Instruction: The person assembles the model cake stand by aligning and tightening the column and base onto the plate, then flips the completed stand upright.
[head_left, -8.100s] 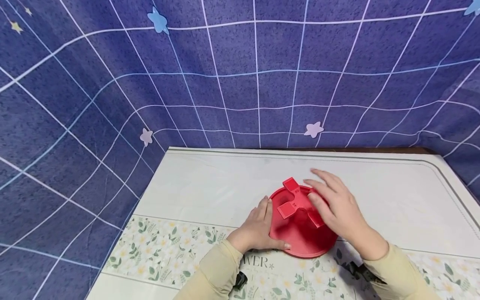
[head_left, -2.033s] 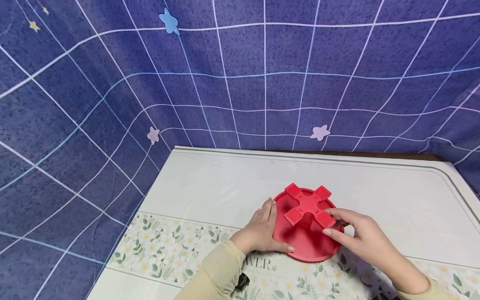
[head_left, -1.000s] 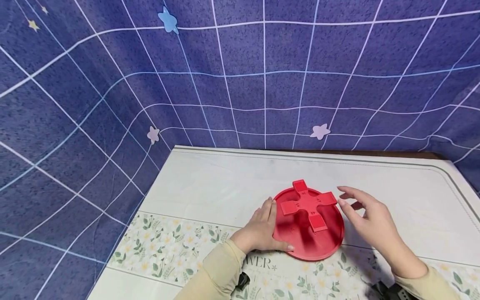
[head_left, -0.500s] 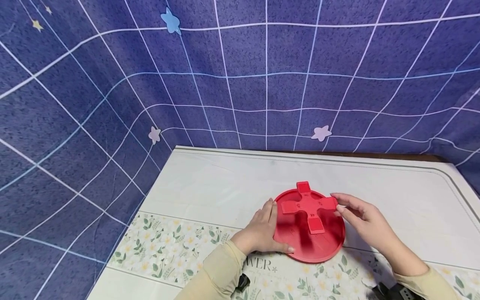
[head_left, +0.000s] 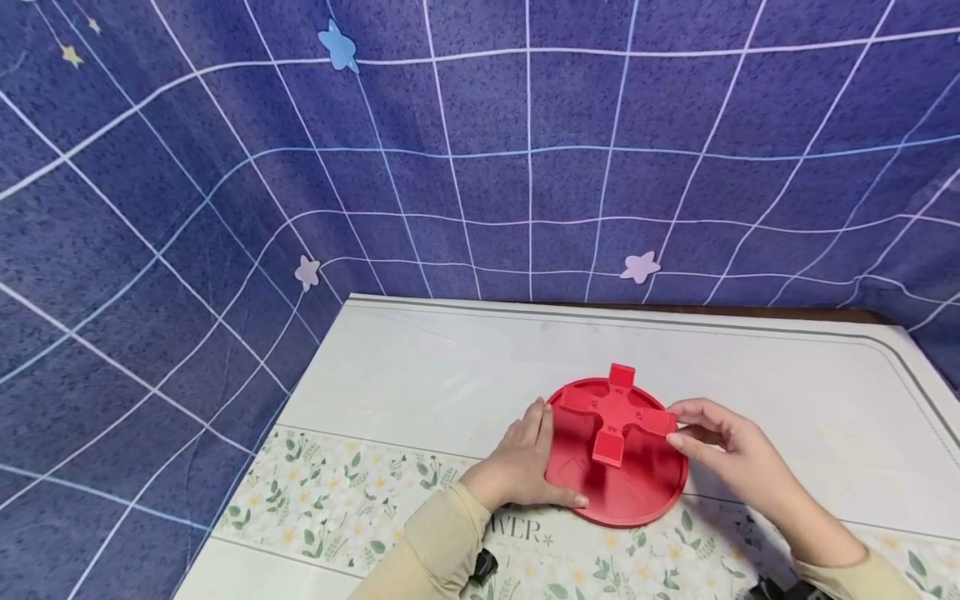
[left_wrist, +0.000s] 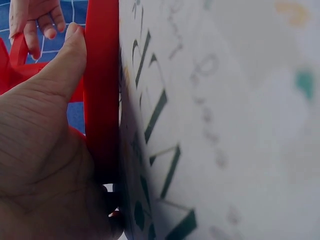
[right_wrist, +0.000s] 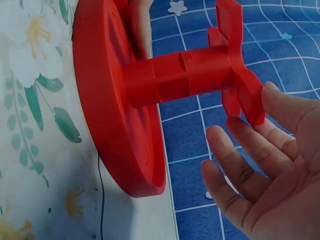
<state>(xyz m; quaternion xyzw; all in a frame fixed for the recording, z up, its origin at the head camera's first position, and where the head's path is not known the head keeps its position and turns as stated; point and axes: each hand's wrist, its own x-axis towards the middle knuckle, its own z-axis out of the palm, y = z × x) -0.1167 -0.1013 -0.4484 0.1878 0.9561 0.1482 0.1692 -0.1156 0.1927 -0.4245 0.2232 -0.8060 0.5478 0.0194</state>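
Note:
A red round base (head_left: 626, 500) with a raised rim sits on the table. From its middle rises a red post (right_wrist: 175, 75), topped by a four-armed red cross piece (head_left: 617, 409) with small numbers marked on its arms. My left hand (head_left: 517, 462) holds the base at its left edge; in the left wrist view its thumb (left_wrist: 62, 67) lies over the rim. With thumb and index finger, my right hand (head_left: 731, 450) pinches the end of the cross piece's right arm. The other right-hand fingers (right_wrist: 232, 182) spread beneath, off the base, in the right wrist view.
A white table cover (head_left: 450, 358) with a flowered band (head_left: 322, 492) lies under everything. Behind and to the left hangs a dark blue gridded curtain (head_left: 480, 183) with stars. Black straps show at both wrists.
The cross piece has turned clockwise as seen from above. My right hand, apart from it one second ago, has closed on its right arm and moved slightly nearer me. The left hand stays put.

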